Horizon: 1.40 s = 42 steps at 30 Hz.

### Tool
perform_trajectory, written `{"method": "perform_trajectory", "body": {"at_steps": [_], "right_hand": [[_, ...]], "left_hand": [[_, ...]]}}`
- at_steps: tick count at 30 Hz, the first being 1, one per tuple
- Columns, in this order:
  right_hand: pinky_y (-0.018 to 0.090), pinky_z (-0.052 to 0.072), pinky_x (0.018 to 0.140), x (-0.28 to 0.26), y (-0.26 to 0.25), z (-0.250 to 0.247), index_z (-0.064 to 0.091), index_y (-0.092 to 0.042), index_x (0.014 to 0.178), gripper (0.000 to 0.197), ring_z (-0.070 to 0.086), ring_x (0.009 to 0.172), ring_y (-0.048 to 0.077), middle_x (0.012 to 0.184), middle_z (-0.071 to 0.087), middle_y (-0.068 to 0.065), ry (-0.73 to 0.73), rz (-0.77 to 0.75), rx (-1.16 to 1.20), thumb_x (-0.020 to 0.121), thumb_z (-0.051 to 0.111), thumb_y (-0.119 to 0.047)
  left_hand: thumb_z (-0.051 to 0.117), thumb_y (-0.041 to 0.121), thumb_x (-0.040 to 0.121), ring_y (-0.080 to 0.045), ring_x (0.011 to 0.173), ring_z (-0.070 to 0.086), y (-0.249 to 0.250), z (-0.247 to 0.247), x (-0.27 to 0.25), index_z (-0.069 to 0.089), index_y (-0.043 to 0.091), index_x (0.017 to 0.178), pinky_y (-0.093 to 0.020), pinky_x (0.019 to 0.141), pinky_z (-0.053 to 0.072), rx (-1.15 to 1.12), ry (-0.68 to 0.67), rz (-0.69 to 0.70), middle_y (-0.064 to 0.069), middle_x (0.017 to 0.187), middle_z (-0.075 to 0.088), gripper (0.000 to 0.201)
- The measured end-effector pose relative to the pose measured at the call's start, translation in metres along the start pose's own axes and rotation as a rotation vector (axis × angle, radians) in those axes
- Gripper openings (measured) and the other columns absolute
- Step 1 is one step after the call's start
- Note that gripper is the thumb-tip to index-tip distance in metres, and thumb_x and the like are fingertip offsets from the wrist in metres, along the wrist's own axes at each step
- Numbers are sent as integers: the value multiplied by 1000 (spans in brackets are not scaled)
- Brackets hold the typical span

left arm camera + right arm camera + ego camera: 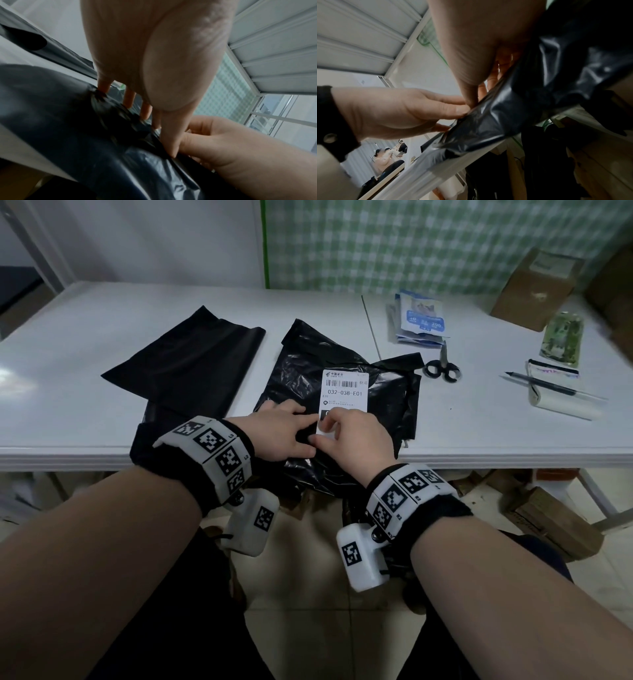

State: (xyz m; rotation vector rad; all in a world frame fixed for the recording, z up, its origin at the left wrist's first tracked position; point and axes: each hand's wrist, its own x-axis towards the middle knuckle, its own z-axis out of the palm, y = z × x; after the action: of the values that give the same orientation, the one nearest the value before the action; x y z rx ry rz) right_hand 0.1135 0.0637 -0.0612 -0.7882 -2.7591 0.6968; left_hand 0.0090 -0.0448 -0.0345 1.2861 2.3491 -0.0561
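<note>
White table [102,313], seam down the middle, near edge toward the lap. Black mailer bag [376,392] crumpled at table centre, near end hanging over the edge. White shipping label [344,390] on top of the bag, barcode end farthest away.

Left hand [277,433] flat on the bag just left of the label, fingers straight and a bit spread, pressing down. Right hand [356,440] at the label's near end, thumb and forefinger pinching that edge. Left thumb against the right hand.

Flat black bag [188,357] left of the mailer. On the right side of the table:
- scissors [442,368]
- stack of blue-white packets [419,320]
- pen [544,385] across a white roll [565,405]
- green packet [563,337]
- cardboard box [534,289] at the far corner

Behind: plain white wall [154,237], green-checked covering [445,244] to the right. Pale tiled floor [308,594] below, cardboard pieces [555,525] under the table.
</note>
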Motion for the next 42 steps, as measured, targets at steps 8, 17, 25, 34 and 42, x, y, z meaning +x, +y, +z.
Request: {"method": "perform_trajectory", "body": {"at_steps": [8,17,25,34,42], "right_hand": [[31,45,72,2,-1,7,64,-24,96,18,60,95,22,98,66,0,21,-56,-57,89,56,-38],[24,38,71,2,15,3,64,-20,100,40,53,81,13,87,56,-4,17,-63,77,72,75,-46],[28,44,70,-9,20,3,66,-22,92,33,53,73,12,71,52,-11,14,-108,130,68,80,-38],[30,48,74,-16,7,6,66,-26,91,18,57,85,15,84,56,-9,62,-85,60,78,67,-39],[32,52,75,-13,-9,5,68,-23,82,13,61,86,21,86,68,-2,28,-17,31,81,56,-26]], "left_hand": [[53,65,78,-28,138,12,4,3,6,13,32,149,-45,112,21,89,73,-36,5,154,9,89],[42,68,82,-29,144,-20,-6,16,8,-12,30,148,-49,117,-7,3,-16,5,2,156,-23,93],[42,61,87,-24,145,-17,-9,13,-1,-6,34,149,-46,117,-7,-22,-45,45,6,157,-18,83],[43,48,93,-23,146,-11,-7,22,-5,-1,35,149,-47,117,-4,-51,39,44,8,159,-12,72],[44,42,94,-22,146,-15,-7,22,-8,-3,35,149,-46,116,-7,-72,26,36,8,158,-14,73]]}}
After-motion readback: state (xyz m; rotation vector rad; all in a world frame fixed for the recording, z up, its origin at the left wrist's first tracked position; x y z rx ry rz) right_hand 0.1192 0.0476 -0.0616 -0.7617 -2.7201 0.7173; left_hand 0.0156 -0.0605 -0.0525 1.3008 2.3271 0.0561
